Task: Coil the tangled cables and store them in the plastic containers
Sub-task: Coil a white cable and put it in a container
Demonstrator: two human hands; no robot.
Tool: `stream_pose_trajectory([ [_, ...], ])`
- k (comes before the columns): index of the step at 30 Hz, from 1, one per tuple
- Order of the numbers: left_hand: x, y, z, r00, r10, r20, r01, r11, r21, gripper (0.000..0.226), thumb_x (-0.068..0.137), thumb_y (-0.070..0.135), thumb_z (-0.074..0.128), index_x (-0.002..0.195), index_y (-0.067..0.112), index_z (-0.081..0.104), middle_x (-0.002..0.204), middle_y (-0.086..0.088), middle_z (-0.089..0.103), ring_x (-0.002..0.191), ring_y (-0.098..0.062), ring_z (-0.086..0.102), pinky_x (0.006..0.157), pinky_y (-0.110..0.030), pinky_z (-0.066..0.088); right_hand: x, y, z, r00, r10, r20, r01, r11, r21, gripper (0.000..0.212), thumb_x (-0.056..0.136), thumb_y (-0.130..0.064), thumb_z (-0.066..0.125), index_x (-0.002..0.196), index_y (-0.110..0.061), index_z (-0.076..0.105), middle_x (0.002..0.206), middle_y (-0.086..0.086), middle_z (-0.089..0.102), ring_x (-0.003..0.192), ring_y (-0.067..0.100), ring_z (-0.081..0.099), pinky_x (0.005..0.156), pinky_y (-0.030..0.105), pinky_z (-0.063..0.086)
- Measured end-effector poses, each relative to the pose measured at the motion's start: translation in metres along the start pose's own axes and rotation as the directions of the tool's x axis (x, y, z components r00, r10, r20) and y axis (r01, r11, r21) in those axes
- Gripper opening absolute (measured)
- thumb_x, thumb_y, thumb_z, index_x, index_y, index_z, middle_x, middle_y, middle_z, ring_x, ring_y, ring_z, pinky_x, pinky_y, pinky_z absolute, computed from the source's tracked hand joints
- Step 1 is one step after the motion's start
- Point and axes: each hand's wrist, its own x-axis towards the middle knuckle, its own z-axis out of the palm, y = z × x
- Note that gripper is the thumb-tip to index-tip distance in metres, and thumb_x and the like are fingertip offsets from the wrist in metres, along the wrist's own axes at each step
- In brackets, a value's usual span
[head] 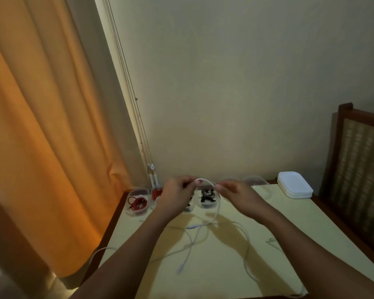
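A white cable (218, 209) arches between both hands above the far part of the table, and its loose length trails in loops over the pale tabletop. My left hand (176, 194) pinches one side of the arch. My right hand (235, 192) pinches the other side. Behind the hands stands a row of clear plastic containers: one with a red cable (137, 202) at the far left, one with a black cable (207, 196) between my hands, and an unfilled one (256, 182) to the right.
A stack of white lids (294, 187) sits at the table's far right corner. A wooden chair (358, 169) stands to the right. An orange curtain (41, 137) hangs at the left. More white cable lies on the tabletop (225, 266), one end hanging over the left edge.
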Motion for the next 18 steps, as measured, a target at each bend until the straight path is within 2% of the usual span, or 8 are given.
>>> stream_pose_trajectory([
  [2, 0.007, 0.016, -0.003, 1.000, 0.008, -0.003, -0.008, 1.000, -0.014, 0.020, 0.100, 0.033, 0.063, 0.103, 0.024, 0.080, 0.074, 0.003, 0.073, 0.074, -0.018, 0.073, 0.071, -0.042, 0.059, -0.001, -0.017, 0.011, 1.000, 0.015, 0.010, -0.016, 0.978, 0.207, 0.024, 0.102, -0.030, 0.058, 0.099, -0.014, 0.075, 0.088, -0.003, 0.077, 0.086, 0.009, 0.073, 0.083, 0.027, 0.055],
  [4, 0.010, 0.029, -0.009, 0.999, 0.019, -0.032, -0.020, 0.999, -0.029, 0.017, 0.098, 0.032, 0.068, 0.097, 0.020, 0.079, 0.066, 0.007, 0.067, 0.064, -0.009, 0.066, 0.064, -0.039, 0.059, 0.000, -0.027, 0.012, 0.998, 0.039, -0.057, -0.011, 0.903, 0.430, 0.022, 0.104, -0.016, 0.054, 0.093, -0.003, 0.069, 0.068, 0.006, 0.067, 0.064, 0.022, 0.069, 0.078, 0.046, 0.059],
  [7, 0.006, 0.025, -0.025, 0.995, -0.081, 0.049, 0.084, 0.995, -0.060, 0.020, 0.097, 0.033, 0.069, 0.093, 0.015, 0.076, 0.065, 0.008, 0.064, 0.051, 0.004, 0.055, 0.051, -0.019, 0.047, 0.005, -0.026, -0.011, 0.969, 0.141, -0.201, -0.005, 0.829, 0.560, 0.021, 0.105, -0.012, 0.050, 0.095, -0.003, 0.066, 0.055, 0.000, 0.039, 0.044, 0.014, 0.038, 0.046, 0.030, 0.038],
  [10, -0.004, 0.001, -0.048, 0.975, -0.178, 0.134, 0.189, 0.979, -0.081, 0.025, 0.099, 0.039, 0.065, 0.089, 0.017, 0.075, 0.078, -0.015, 0.068, 0.067, -0.012, 0.059, 0.062, -0.029, 0.050, 0.013, -0.008, -0.046, 0.887, 0.304, -0.347, -0.010, 0.766, 0.643, 0.020, 0.104, -0.015, 0.051, 0.093, -0.007, 0.066, 0.051, -0.006, 0.031, 0.042, 0.011, 0.024, 0.042, 0.019, 0.022],
  [12, -0.013, -0.010, -0.061, 0.968, -0.205, 0.144, 0.212, 0.977, -0.036, 0.029, 0.103, 0.034, 0.059, 0.093, 0.012, 0.075, 0.082, -0.016, 0.066, 0.065, -0.010, 0.057, 0.058, -0.020, 0.048, 0.016, 0.010, -0.067, 0.792, 0.381, -0.477, -0.058, 0.824, 0.563, 0.021, 0.102, -0.018, 0.054, 0.094, -0.005, 0.069, 0.052, -0.003, 0.037, 0.042, 0.014, 0.029, 0.042, 0.022, 0.027],
  [14, -0.021, -0.011, -0.069, 0.974, -0.200, 0.103, 0.198, 0.980, 0.031, 0.028, 0.104, 0.030, 0.057, 0.093, 0.012, 0.075, 0.080, -0.008, 0.068, 0.059, -0.001, 0.056, 0.058, -0.018, 0.046, 0.012, 0.026, -0.081, 0.699, 0.385, -0.603, -0.151, 0.904, 0.401, 0.023, 0.098, -0.024, 0.055, 0.091, -0.011, 0.072, 0.066, 0.005, 0.056, 0.057, 0.026, 0.050, 0.051, 0.036, 0.046],
  [16, -0.024, -0.010, -0.072, 0.983, -0.177, 0.055, 0.174, 0.983, 0.057, 0.023, 0.103, 0.029, 0.059, 0.091, 0.019, 0.076, 0.083, -0.004, 0.073, 0.064, -0.002, 0.062, 0.065, -0.024, 0.049, 0.006, 0.030, -0.086, 0.739, 0.289, -0.608, -0.291, 0.951, 0.099, 0.021, 0.097, -0.029, 0.054, 0.099, -0.016, 0.070, 0.097, 0.015, 0.069, 0.087, 0.036, 0.060, 0.077, 0.046, 0.052],
  [18, -0.024, 0.001, -0.068, 0.988, -0.150, 0.037, 0.147, 0.986, 0.078, 0.020, 0.103, 0.030, 0.060, 0.093, 0.022, 0.076, 0.087, -0.004, 0.075, 0.076, -0.015, 0.070, 0.067, -0.029, 0.054, -0.001, 0.021, -0.077, 0.844, 0.190, -0.501, -0.390, 0.859, -0.331, 0.045, 0.092, -0.039, 0.063, 0.130, -0.017, 0.058, 0.127, 0.016, 0.062, 0.114, 0.038, 0.055, 0.093, 0.048, 0.047],
])
